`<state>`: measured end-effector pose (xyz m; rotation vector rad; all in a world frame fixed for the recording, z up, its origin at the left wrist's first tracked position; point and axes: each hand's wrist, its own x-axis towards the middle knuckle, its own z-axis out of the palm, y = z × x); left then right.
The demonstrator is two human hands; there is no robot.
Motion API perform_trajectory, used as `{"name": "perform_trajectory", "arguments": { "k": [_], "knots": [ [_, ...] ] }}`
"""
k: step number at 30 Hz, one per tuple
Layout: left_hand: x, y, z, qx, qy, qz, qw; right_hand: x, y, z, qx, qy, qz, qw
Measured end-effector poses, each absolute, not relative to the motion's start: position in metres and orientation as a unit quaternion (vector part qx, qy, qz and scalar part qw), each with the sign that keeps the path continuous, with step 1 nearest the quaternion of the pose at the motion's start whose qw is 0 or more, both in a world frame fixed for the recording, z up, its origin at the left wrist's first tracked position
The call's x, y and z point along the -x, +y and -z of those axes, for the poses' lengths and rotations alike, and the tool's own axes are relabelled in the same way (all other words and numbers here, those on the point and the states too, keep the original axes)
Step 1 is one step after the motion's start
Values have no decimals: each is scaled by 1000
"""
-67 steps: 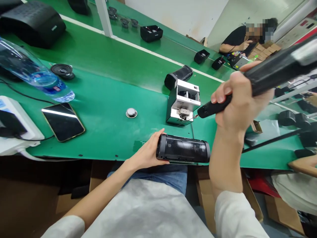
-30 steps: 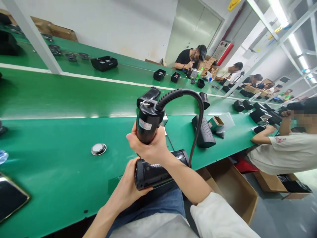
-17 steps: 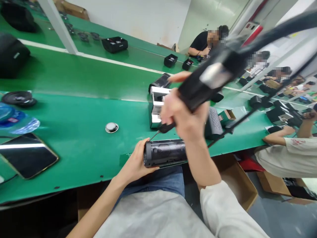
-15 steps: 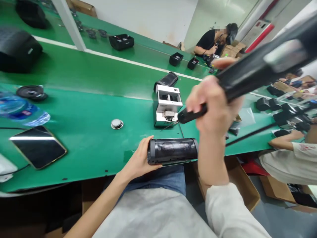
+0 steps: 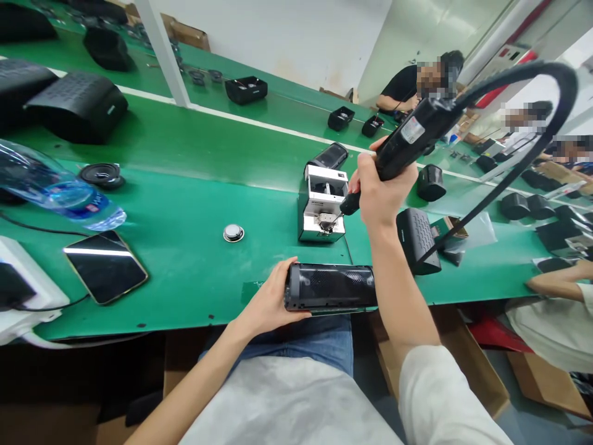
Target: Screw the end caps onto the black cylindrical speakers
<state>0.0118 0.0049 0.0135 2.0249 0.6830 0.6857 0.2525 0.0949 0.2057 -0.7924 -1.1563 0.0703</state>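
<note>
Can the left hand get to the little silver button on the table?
Probably yes. The silver button lies in the open just beyond the left hand, nothing between; but that hand is holding the black speaker.

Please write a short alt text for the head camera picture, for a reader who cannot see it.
A person's right hand holds a black electric screwdriver with its tip at a small silver screw feeder on a green workbench. The left hand grips one end of a black cylindrical speaker at the bench edge. A phone lies to the left.
</note>
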Motion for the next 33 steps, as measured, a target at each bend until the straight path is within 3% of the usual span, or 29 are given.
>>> {"name": "perform_trajectory", "arguments": {
  "k": [19, 33],
  "knots": [
    [-12, 7, -18, -808, 275, -273, 445, -247, 87, -212, 408, -518, -2, 751],
    [-12, 7, -17, -814, 265, -272, 439, -228, 11, -252, 422, -502, -126, 744]
  ]
}}
